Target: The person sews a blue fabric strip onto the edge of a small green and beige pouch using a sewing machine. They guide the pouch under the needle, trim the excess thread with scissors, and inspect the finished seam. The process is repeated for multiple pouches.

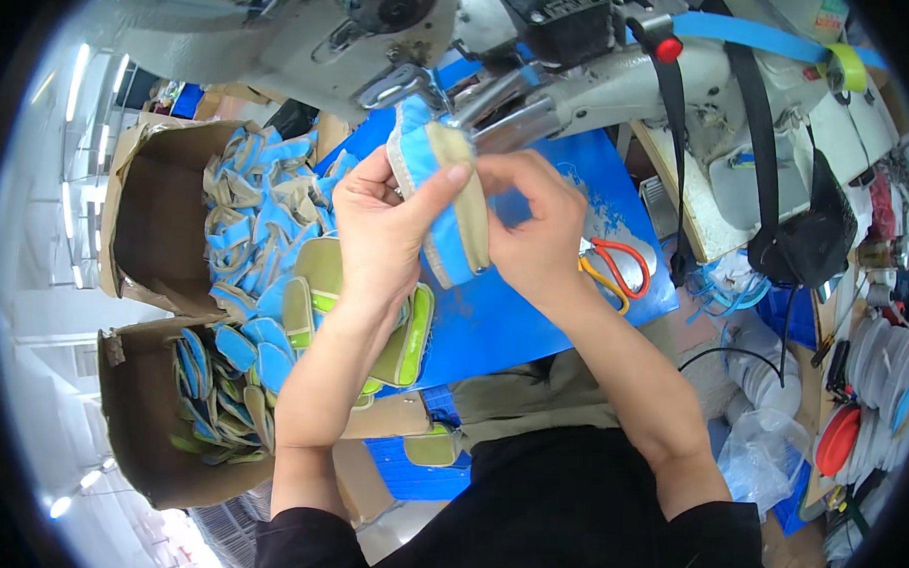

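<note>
A blue and beige fabric piece (444,239) with pale bound edges hangs tilted beneath the head of a sewing machine (501,105). Its upper end meets the metal parts there. My left hand (382,221) grips it from the left, thumb pressed flat over the beige band and the other fingers behind. From the right, my right hand (539,222) is closed at the upper right edge of the fabric, its fingertips partly hidden by the cloth. Just right of my right wrist, scissors (620,275) with red and orange handles lie on the blue work surface (473,335).
On the left, one cardboard box (162,214) adjoins a heap of blue and beige fabric pieces (262,212); another box (145,413) holds flat sole-shaped pieces (216,386). Green-edged pieces (403,332) lie beside my left forearm. Black straps (755,134) hang at right, near thread spools (877,369).
</note>
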Demonstrator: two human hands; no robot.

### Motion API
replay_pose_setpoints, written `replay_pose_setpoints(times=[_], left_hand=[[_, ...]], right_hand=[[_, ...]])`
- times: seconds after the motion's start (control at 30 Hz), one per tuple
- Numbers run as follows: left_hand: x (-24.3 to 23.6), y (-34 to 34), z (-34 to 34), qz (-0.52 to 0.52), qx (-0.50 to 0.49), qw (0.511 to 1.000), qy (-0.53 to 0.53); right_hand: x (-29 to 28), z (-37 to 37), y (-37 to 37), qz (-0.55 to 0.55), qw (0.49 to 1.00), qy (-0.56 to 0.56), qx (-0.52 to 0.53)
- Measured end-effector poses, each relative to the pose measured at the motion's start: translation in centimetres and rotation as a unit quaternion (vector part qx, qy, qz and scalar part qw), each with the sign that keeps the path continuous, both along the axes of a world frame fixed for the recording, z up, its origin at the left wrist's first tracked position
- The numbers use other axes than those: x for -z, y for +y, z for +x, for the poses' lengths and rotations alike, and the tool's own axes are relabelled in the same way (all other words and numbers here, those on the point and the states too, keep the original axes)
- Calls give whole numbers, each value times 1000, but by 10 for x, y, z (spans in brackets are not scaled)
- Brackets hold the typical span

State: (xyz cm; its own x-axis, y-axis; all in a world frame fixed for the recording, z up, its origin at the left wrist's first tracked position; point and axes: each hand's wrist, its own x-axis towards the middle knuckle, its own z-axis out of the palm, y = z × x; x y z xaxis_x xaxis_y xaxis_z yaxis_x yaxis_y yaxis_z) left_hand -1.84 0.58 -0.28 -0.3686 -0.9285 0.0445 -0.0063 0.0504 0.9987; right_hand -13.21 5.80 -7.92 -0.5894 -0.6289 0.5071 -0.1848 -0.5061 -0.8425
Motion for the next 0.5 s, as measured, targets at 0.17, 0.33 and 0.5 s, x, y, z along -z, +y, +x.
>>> replay_pose_setpoints(times=[0.17, 0.33, 0.5], left_hand=[[-3, 3, -2, 13, 3, 1000, 12], [-2, -1, -5, 11, 4, 1000, 8], [-7, -11, -6, 28, 9, 999, 14]], right_hand=[[-1, -1, 4, 27, 1000, 6, -6], [-2, -4, 5, 48, 995, -69, -58], [-14, -7, 7, 92, 972, -167, -137]])
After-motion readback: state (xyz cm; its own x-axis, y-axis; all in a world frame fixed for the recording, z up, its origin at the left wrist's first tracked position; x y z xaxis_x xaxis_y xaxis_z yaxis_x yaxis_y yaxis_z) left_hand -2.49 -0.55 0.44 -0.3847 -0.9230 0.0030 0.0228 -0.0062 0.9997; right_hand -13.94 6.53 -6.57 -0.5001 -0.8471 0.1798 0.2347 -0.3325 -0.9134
